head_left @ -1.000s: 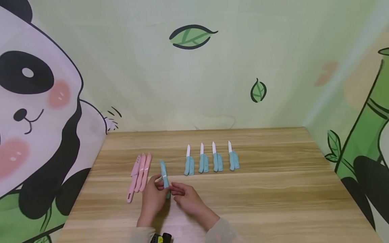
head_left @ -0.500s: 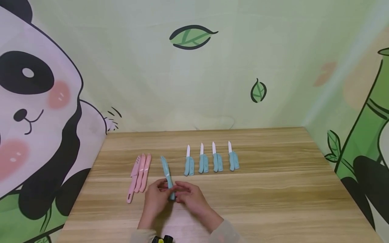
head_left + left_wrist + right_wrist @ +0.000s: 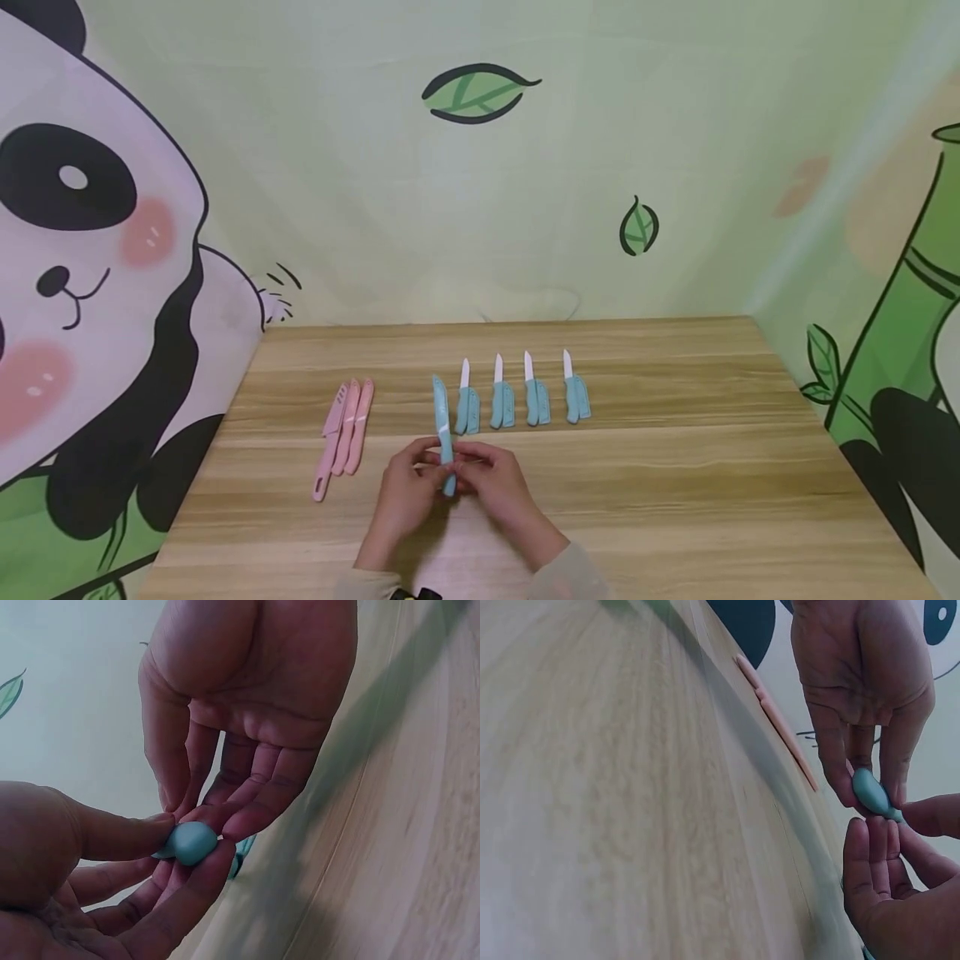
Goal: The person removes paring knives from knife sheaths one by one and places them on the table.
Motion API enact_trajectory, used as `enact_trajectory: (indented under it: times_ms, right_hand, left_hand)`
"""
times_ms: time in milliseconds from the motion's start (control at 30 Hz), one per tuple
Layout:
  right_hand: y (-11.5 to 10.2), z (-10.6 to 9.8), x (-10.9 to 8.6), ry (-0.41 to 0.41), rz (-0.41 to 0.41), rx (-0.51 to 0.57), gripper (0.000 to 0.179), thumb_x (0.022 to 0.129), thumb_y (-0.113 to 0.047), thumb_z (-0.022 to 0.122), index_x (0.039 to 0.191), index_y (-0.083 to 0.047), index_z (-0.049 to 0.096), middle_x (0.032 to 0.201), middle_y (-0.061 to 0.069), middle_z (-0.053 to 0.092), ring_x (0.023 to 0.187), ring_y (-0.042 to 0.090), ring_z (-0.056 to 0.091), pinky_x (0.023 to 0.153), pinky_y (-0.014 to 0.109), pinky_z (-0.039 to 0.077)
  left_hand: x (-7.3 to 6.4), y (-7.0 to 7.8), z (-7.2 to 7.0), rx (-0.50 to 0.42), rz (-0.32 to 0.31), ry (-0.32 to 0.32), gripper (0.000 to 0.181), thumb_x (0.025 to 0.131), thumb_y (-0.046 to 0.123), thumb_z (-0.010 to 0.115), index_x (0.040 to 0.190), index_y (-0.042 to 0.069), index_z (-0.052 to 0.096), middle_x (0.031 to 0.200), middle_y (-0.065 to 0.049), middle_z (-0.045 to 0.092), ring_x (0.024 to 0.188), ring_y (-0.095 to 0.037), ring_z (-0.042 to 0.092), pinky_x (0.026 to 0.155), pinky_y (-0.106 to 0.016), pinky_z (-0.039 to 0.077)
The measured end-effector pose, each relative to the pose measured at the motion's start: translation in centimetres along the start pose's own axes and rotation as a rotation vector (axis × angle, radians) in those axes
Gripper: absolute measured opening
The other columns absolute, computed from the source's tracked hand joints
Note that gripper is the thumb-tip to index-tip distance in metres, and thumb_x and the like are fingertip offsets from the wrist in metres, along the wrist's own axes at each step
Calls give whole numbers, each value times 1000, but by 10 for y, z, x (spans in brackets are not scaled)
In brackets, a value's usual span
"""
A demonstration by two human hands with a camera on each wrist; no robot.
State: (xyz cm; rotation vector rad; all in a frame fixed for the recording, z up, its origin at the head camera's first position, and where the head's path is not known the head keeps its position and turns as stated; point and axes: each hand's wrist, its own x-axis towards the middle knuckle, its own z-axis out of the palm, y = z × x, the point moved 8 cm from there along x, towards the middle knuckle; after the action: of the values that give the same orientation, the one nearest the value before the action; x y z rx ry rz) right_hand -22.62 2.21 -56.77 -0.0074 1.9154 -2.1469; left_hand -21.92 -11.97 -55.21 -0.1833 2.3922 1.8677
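In 2 hands (image 3: 408, 493) (image 3: 501, 490), blue knife (image 3: 442, 421), long axis near-to-far; tip (image 3: 437, 387) pointing away

The wooden table (image 3: 675, 487) had light brown grain in bands running from side to side. Directly behind it rose a pale green backdrop (image 3: 322, 167), faintly creased, with a large printed leaf (image 3: 480, 94) and a smaller leaf (image 3: 639, 229) above the table's far edge. A big panda (image 3: 112, 292) filled the table's left side; a green bamboo stalk (image 3: 903, 325) stood to its right. A pale streak (image 3: 840, 183) slanted upward from the table's far right corner.
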Motion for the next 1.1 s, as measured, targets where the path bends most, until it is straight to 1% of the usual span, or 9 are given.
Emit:
enact_trajectory:
  times_ms: [167,267,500,767,900,1000,1100]
  right_hand:
    - [0,-10,0,27,7,0,32,97,-5,67,126,9,67,109,21,76,84,7,70,78,31,64]
    - [-1,-15,-1,38,17,9,32,96,-6,69,124,10,67,107,19,76,82,8,70,78,31,64]
    - [-1,-29,-2,70,38,9,32,93,-9,75,117,10,69,97,9,77,80,10,70,74,29,63]
    - [-3,-42,-6,104,46,22,30,90,-7,77,113,12,70,89,4,76,78,10,70,71,27,62]
    - [-3,-48,-8,122,51,24,30,90,-7,77,113,12,69,89,4,76,77,11,70,69,26,62]
    - [-2,-53,-9,133,55,27,31,90,-6,77,113,12,69,90,5,76,76,11,70,70,27,62]
    - [0,-58,-11,146,62,26,30,90,-6,77,113,12,69,90,5,76,76,11,70,70,27,63]
  left_hand:
    - [-2,3,8,-16,13,-20,40,92,2,74,131,-1,65,100,-18,68,76,-16,69,64,-35,64]
    - [-3,5,12,-18,28,-28,37,92,2,74,128,-2,66,99,-18,67,74,-16,68,63,-35,64]
    - [-6,10,24,-17,63,-54,31,92,3,74,121,-3,68,94,-17,69,71,-14,67,61,-35,64]
    - [-7,14,36,-52,58,-96,26,93,1,72,118,-3,68,93,-16,68,71,-15,67,62,-34,64]
    - [-9,17,42,-71,62,-118,25,93,-1,71,118,-3,68,92,-17,68,69,-14,68,63,-37,65]
    - [-10,18,46,-70,73,-128,25,93,0,72,118,-3,68,91,-17,69,67,-13,67,63,-40,65]
    - [-10,20,50,-55,79,-134,27,93,1,72,120,-2,69,90,-16,69,66,-13,67,63,-39,64]
